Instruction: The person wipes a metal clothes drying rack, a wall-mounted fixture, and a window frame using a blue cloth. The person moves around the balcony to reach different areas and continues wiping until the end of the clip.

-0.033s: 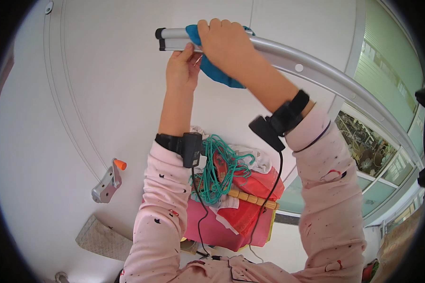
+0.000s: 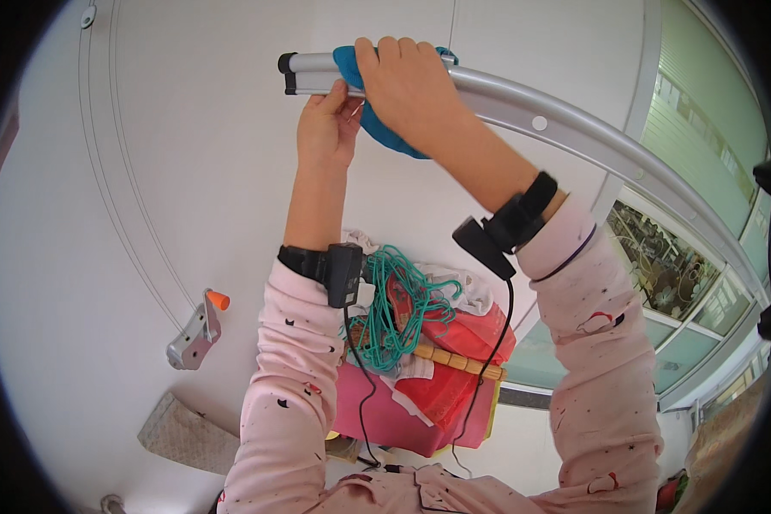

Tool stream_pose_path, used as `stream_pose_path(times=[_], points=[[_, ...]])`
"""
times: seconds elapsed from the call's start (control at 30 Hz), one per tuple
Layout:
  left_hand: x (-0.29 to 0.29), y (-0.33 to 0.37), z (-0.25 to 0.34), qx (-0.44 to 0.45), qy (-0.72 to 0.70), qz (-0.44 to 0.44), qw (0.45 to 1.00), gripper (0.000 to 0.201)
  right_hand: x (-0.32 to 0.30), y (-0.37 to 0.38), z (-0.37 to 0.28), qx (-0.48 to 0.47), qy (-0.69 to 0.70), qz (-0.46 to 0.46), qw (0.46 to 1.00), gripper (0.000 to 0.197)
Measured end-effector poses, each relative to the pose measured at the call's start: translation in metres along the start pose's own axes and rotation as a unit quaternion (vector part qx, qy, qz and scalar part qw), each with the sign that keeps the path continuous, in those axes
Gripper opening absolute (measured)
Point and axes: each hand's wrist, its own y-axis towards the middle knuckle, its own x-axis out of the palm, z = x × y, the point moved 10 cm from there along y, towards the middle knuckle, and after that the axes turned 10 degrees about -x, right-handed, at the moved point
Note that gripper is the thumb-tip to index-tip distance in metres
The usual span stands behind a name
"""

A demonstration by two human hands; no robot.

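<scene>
Blue cloth point(image 2: 390, 135) is clamped on silver rail point(image 2: 587, 135) by R hand point(image 2: 407, 90), 12 o'clock; rail's underside touched by L hand point(image 2: 324, 130), approx 11 o'clock, grip can't be told.

The right forearm point(image 2: 481, 160) has dipped slightly, hiding more of the blue cloth point(image 2: 387, 133).

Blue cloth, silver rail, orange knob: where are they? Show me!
Blue cloth point(image 2: 389, 134): head view, on its lower hanging part.
Silver rail point(image 2: 500, 96): head view, stretch left of its round hole.
Orange knob point(image 2: 219, 300): head view, on its middle.
</scene>
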Motion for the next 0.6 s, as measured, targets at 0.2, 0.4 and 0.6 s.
stream_pose_path(times=[0.2,0.4,0.6], points=[[-0.001,-0.003,0.004,0.0,0.039,0.012,0.999,0.018,-0.031,-0.043,-0.028,-0.091,-0.118,0.172,0.974,0.052],[0.01,-0.008,-0.001,0.003,0.052,-0.021,0.998,0.022,0.011,0.001,0.039,0.133,0.21,-0.164,0.955,0.042],[0.017,-0.014,-0.002,-0.016,0.032,-0.046,0.998,0.022,-0.02,-0.015,0.013,0.028,0.045,0.04,0.998,0.037]])
